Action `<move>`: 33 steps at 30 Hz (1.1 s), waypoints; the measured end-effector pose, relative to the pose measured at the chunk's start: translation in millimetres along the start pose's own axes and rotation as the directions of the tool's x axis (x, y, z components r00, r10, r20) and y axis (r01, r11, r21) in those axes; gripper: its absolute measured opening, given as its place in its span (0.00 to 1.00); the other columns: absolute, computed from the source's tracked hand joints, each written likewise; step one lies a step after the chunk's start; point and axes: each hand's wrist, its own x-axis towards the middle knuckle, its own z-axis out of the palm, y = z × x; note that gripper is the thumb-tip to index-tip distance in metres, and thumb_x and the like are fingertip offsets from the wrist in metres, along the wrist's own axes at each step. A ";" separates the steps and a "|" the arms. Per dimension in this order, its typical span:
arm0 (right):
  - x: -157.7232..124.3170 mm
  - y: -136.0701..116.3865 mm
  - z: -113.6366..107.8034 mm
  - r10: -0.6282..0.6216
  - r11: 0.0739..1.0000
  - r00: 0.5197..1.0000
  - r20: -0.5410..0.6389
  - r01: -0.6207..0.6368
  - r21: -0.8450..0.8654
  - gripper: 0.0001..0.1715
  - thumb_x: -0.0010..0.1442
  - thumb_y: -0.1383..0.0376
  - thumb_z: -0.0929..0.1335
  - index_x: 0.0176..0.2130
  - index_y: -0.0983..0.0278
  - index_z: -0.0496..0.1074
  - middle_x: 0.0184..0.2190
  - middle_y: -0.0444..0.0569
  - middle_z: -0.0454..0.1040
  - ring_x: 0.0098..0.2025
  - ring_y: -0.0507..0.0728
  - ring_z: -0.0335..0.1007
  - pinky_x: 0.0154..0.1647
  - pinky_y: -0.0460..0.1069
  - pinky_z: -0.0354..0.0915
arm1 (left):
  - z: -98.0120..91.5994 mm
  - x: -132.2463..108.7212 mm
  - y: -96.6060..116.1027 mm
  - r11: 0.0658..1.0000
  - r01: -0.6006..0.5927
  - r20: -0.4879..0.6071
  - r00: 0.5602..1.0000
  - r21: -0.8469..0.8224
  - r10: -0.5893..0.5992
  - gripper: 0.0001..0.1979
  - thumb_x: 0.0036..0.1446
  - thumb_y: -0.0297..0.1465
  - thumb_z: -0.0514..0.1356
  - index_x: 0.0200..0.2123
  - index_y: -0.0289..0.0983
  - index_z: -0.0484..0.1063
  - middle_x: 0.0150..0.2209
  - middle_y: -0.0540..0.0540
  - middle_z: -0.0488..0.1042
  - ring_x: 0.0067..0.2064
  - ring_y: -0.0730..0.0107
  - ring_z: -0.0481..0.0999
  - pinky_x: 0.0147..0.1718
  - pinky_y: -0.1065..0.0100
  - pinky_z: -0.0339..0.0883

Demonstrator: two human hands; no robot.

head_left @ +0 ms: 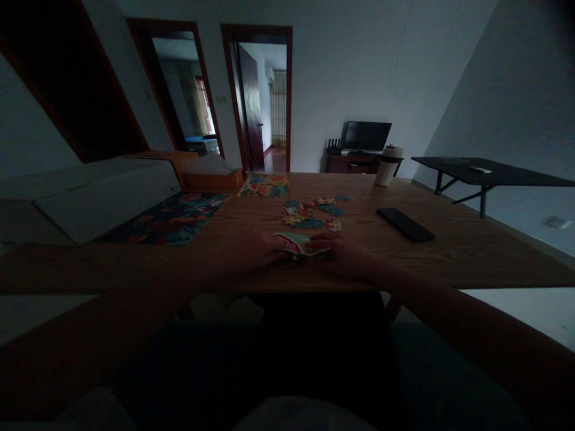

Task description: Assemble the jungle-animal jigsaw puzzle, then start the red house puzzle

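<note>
Close to the table's near edge, a joined section of jigsaw puzzle (293,242) with a red and pale green picture sits between my two hands, slightly tilted. My left hand (257,246) has its fingers closed at the section's left edge. On the opposite side, the fingers of my right hand (340,250) lie over the section's right part and grip it. Dim light and blur hide the fingertips. Just beyond are loose jigsaw pieces (309,223), several of them blue-green, in a heap. One pale piece (335,225) lies near my right hand.
On the wooden table (359,200) are a black flat slab (405,224), a beige cylindrical container (387,170), a colourful picture sheet (265,185), a darker patterned sheet (173,218), a large white box (108,194) and an orange tissue box (213,178). A black folding table (498,172) stands right.
</note>
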 end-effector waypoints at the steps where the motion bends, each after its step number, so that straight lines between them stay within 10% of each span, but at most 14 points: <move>1: 2.0 2.1 0.7 0.018 1.000 1.000 -0.011 -0.018 0.019 0.24 0.67 0.55 0.73 0.59 0.57 0.80 0.59 0.54 0.79 0.59 0.66 0.77 0.63 0.61 0.69 | -0.9 1.7 -3.5 1.000 0.007 -0.016 1.000 0.003 -0.007 0.17 0.77 0.38 0.55 0.60 0.54 0.80 0.54 0.54 0.84 0.47 0.63 0.85 0.52 0.66 0.72; 9: 21.1 11.2 16.3 0.183 0.983 0.970 -0.158 -0.182 0.021 0.23 0.64 0.59 0.74 0.58 0.59 0.78 0.56 0.57 0.81 0.56 0.68 0.79 0.60 0.63 0.71 | -3.5 22.5 -25.3 0.988 0.095 -0.120 0.990 0.120 -0.081 0.15 0.73 0.35 0.58 0.55 0.43 0.82 0.45 0.44 0.85 0.41 0.59 0.84 0.44 0.63 0.74; 16: 75.2 32.4 7.2 0.170 0.943 0.948 -0.269 -0.078 0.324 0.13 0.64 0.59 0.74 0.49 0.57 0.81 0.46 0.48 0.85 0.49 0.63 0.81 0.54 0.57 0.74 | -15.9 61.0 -40.0 0.991 0.128 -0.291 0.948 -0.032 -0.132 0.14 0.73 0.40 0.59 0.46 0.39 0.82 0.41 0.45 0.84 0.40 0.63 0.80 0.43 0.66 0.72; 22: 110.3 57.0 0.6 0.429 0.805 0.821 -0.377 -0.158 0.571 0.09 0.60 0.60 0.75 0.37 0.63 0.79 0.29 0.46 0.80 0.34 0.58 0.77 0.34 0.50 0.73 | -11.4 102.3 -64.1 0.942 0.214 -0.430 0.848 -0.258 -0.310 0.09 0.70 0.35 0.63 0.46 0.35 0.80 0.47 0.43 0.83 0.47 0.61 0.80 0.49 0.65 0.72; 33: 100.7 65.9 11.3 0.666 0.558 0.696 -0.267 -0.228 0.798 0.09 0.61 0.64 0.73 0.42 0.60 0.73 0.32 0.44 0.77 0.29 0.52 0.75 0.29 0.47 0.74 | 25.0 100.2 -85.2 0.578 0.332 -0.202 0.714 -0.746 -0.670 0.17 0.72 0.40 0.63 0.57 0.37 0.75 0.50 0.37 0.82 0.36 0.65 0.83 0.27 0.71 0.71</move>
